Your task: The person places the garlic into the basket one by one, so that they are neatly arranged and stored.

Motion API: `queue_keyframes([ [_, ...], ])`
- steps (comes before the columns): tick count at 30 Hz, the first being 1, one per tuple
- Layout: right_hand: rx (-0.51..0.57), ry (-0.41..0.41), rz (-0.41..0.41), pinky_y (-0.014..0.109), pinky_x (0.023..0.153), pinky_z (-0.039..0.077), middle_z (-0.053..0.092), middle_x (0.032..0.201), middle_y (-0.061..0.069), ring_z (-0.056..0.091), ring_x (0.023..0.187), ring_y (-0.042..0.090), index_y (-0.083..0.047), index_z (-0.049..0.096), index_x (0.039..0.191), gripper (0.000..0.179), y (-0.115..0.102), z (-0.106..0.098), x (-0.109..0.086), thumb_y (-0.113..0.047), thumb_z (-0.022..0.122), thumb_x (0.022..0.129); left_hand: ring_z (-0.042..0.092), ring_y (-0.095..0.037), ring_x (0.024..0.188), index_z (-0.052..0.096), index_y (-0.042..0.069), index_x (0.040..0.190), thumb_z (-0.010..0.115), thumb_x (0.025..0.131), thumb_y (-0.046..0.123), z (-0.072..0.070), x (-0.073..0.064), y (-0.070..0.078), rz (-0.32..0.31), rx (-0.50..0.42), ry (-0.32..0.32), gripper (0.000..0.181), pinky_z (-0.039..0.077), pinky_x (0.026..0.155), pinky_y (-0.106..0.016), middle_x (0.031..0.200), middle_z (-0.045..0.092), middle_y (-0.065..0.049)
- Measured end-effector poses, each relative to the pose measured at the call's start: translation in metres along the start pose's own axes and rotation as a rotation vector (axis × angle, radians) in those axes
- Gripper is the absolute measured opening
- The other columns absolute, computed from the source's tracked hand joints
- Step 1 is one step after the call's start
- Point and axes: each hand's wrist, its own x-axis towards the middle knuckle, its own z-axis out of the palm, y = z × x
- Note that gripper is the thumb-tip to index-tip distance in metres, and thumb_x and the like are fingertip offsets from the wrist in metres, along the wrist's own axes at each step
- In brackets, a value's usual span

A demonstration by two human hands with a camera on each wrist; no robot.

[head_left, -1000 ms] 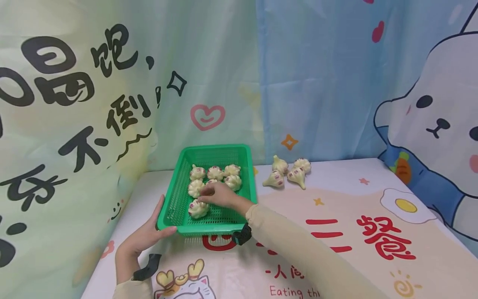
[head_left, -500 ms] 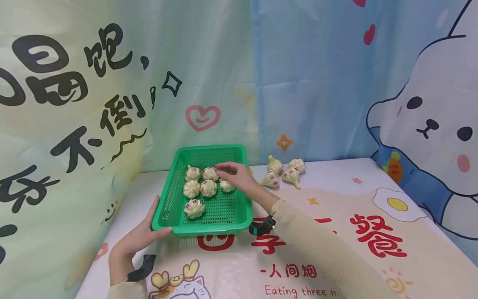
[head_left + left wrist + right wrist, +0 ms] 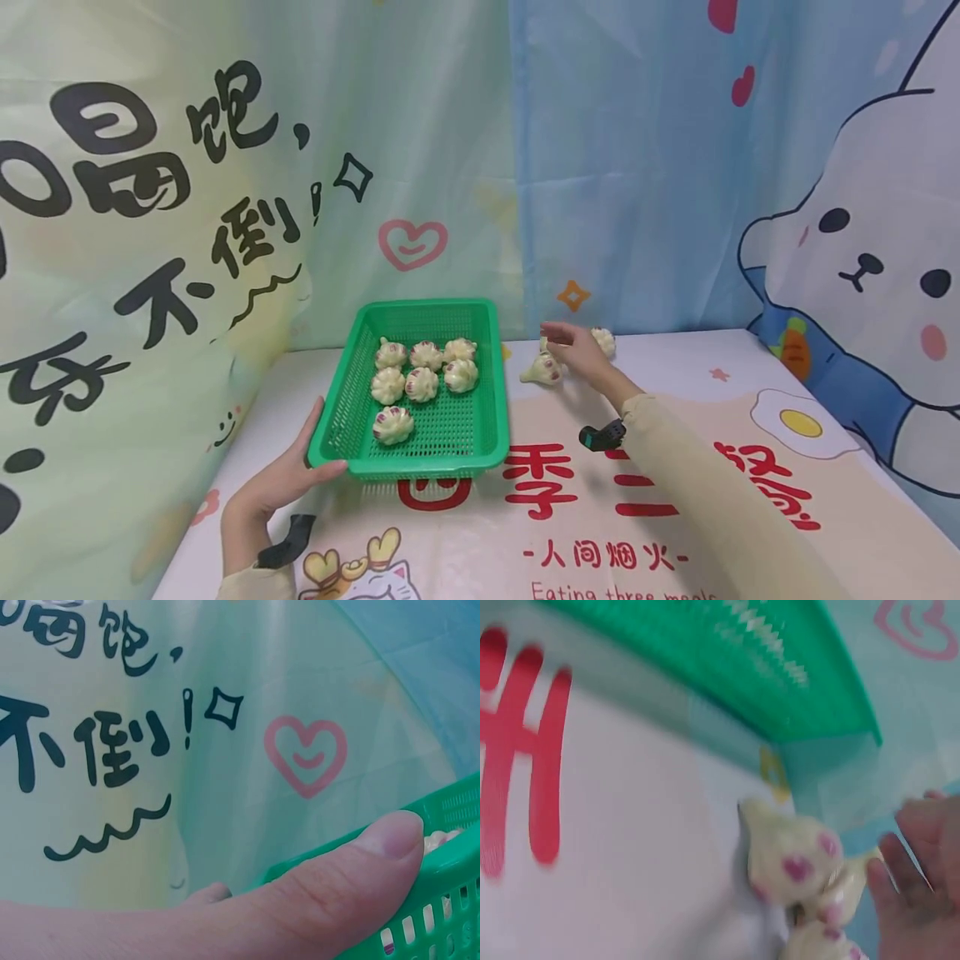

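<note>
A pastel cloth backdrop (image 3: pixel 465 142) with black lettering stands behind our printed table (image 3: pixel 693 379). Our left hand (image 3: pixel 277 479) grips the green basket (image 3: pixel 427 467) at its near-left corner, seven garlic bulbs (image 3: pixel 422 384) inside; our right hand (image 3: pixel 583 352), loosely open and holding nothing, is at the loose garlic (image 3: pixel 543 371) on the table's far side.

A green and blue curtain (image 3: pixel 457 167) printed with black lettering (image 3: pixel 150 287), a pink heart (image 3: pixel 412 249) and a white cartoon animal (image 3: pixel 888 225) hangs behind the patterned white and peach desk (image 3: pixel 667 417).
</note>
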Motion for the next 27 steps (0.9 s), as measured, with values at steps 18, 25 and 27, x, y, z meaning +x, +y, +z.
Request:
queue_keyframes([
  [18,-0.416,-0.445,-0.104,0.057,0.106,0.033,0.042,0.146,0.019,0.031,0.138,0.039,-0.01,0.048,0.14,0.053,0.014,-0.025,0.022,0.009,0.042,0.092,0.0,-0.044,0.144,-0.018,0.032,0.15,0.068,0.087,0.029,-0.003,-0.002,-0.001,0.017,0.007,0.02,0.106,0.017,0.11,-0.062,0.158,-0.016,-0.016],
  [25,-0.475,-0.482,-0.12,0.056,0.107,0.031,0.045,0.144,0.017,0.033,0.137,0.039,-0.01,0.051,0.138,0.05,0.022,-0.022,0.026,0.01,0.043,0.092,-0.004,-0.043,0.144,-0.018,0.033,0.15,0.067,0.087,0.031,-0.001,-0.002,0.001,0.006,-0.003,0.015,0.106,0.015,0.11,-0.064,0.159,-0.017,-0.013],
  [27,-0.478,-0.481,-0.118,0.056,0.107,0.032,0.046,0.144,0.017,0.033,0.137,0.039,-0.008,0.053,0.136,0.049,0.023,-0.021,0.027,0.01,0.043,0.092,-0.004,-0.043,0.144,-0.017,0.034,0.15,0.068,0.086,0.031,-0.001,-0.002,0.001,0.004,-0.005,0.015,0.106,0.015,0.11,-0.064,0.159,-0.017,-0.013],
])
